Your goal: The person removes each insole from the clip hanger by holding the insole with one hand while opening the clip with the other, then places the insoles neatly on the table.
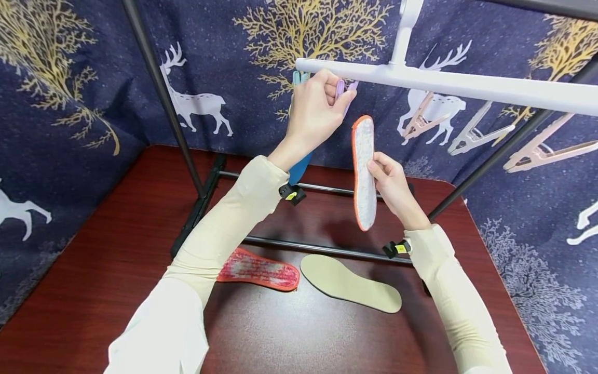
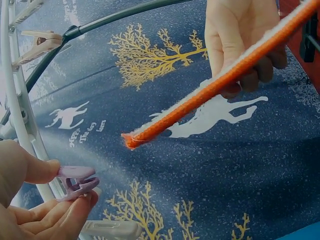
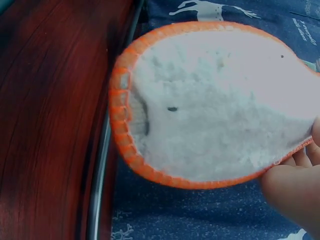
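My left hand (image 1: 317, 104) is up at the white hanger bar (image 1: 444, 83). Its thumb and fingers pinch a purple clothes peg (image 2: 77, 181), whose jaws hold nothing. My right hand (image 1: 392, 182) grips a white fleecy insole (image 1: 365, 171) with orange edging by its side, upright below the bar. In the left wrist view the insole's orange end stands apart from the peg. The right wrist view shows the insole's broad white face, with a worn spot near its rounded end. A blue insole (image 1: 299, 169) hangs behind my left wrist, mostly hidden, beneath a teal peg (image 1: 299, 78).
Several pink and white pegs (image 1: 476, 132) hang along the bar to the right. A red insole (image 1: 261, 270) and a beige insole (image 1: 350, 283) lie on the dark red table (image 1: 299, 337). A black rack frame (image 1: 163, 93) stands around the work, before a deer-patterned cloth (image 1: 196, 21).
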The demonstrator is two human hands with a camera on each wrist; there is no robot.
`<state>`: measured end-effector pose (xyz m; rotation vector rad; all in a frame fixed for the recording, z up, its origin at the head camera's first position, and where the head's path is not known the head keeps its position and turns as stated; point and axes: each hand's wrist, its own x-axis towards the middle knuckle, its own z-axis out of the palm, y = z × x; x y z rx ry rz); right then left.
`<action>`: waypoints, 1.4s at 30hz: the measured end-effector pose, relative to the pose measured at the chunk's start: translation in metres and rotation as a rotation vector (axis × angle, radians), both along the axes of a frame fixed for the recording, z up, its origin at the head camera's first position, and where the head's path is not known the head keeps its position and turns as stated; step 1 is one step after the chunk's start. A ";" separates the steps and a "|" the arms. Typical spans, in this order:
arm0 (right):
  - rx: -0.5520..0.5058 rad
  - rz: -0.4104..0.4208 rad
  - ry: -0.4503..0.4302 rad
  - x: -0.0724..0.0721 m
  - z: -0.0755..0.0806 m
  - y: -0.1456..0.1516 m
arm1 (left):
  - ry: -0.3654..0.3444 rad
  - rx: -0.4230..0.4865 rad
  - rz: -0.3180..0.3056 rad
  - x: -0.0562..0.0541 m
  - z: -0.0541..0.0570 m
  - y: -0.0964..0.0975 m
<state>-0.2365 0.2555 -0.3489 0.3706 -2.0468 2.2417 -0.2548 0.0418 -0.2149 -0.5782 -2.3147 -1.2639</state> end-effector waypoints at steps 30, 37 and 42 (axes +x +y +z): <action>0.113 -0.074 -0.110 0.014 -0.012 0.022 | 0.078 0.032 0.063 -0.003 -0.006 -0.002; 0.142 -0.054 -0.120 0.018 -0.012 0.025 | 0.095 0.056 0.075 -0.004 -0.007 -0.002; 0.303 -0.062 -0.085 0.022 -0.012 0.026 | 0.116 0.062 0.092 -0.005 -0.009 -0.002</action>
